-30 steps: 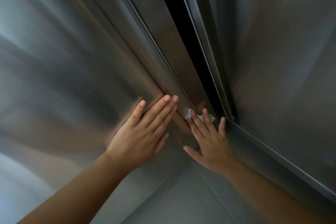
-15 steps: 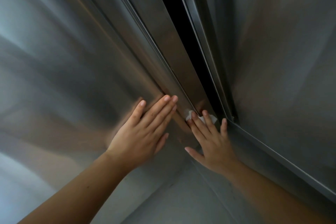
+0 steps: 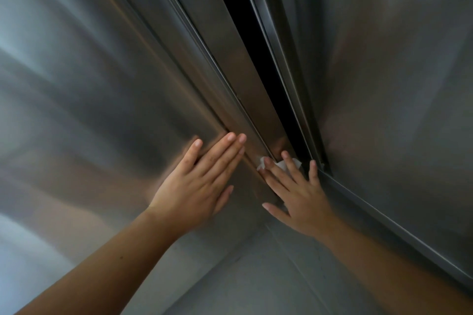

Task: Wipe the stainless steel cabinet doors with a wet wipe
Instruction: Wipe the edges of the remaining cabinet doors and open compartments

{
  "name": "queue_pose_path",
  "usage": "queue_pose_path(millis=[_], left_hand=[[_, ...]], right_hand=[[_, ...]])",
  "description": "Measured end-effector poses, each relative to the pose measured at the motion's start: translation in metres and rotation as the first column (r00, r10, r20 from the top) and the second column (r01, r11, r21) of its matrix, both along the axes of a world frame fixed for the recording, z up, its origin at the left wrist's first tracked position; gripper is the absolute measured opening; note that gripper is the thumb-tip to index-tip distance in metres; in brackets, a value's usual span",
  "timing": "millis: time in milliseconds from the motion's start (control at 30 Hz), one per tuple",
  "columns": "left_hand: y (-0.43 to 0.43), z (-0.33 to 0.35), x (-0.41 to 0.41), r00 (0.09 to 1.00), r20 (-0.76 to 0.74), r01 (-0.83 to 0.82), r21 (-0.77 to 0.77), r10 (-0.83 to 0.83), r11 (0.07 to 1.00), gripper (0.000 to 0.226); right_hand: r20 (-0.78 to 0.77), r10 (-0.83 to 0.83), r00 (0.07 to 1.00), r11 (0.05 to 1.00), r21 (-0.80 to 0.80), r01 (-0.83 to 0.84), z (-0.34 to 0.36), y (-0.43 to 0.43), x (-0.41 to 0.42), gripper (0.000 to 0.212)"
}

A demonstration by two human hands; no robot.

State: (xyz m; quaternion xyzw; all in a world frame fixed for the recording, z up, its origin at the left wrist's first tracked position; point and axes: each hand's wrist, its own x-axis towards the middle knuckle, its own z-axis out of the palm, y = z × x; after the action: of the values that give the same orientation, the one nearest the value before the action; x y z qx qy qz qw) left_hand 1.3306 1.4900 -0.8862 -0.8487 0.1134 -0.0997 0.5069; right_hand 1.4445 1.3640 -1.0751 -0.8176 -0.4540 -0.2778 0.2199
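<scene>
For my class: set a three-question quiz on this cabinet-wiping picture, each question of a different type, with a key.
1. Under which hand's fingers does the wet wipe lie? A. left B. right C. neither
2. True or false: the left hand lies flat, fingers straight, on the left door.
3. Fill in: the wipe's colour is ____.
Key: 1 B, the right hand; 2 true; 3 white.

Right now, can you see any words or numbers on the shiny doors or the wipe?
None can be read. The left cabinet door and the right cabinet door are bare steel with no label, and the white wet wipe under the right hand is plain. The left hand lies flat on the left cabinet door.
</scene>
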Motion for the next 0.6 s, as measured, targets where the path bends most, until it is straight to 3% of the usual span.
queue_pose_path(millis=[233,600], left_hand=[[-0.001,0.001,-0.001,1.000,-0.013,-0.010,-0.048,0.009,0.999,0.061],[-0.003,0.004,-0.002,0.998,-0.059,-0.039,-0.090,0.034,0.995,0.062]], right_hand=[[-0.070,-0.005,0.998,0.996,0.094,0.011,0.035,0.012,-0.002,0.071],[-0.060,0.009,0.998,1.000,-0.024,-0.010,0.013,-0.006,-0.005,0.067]])
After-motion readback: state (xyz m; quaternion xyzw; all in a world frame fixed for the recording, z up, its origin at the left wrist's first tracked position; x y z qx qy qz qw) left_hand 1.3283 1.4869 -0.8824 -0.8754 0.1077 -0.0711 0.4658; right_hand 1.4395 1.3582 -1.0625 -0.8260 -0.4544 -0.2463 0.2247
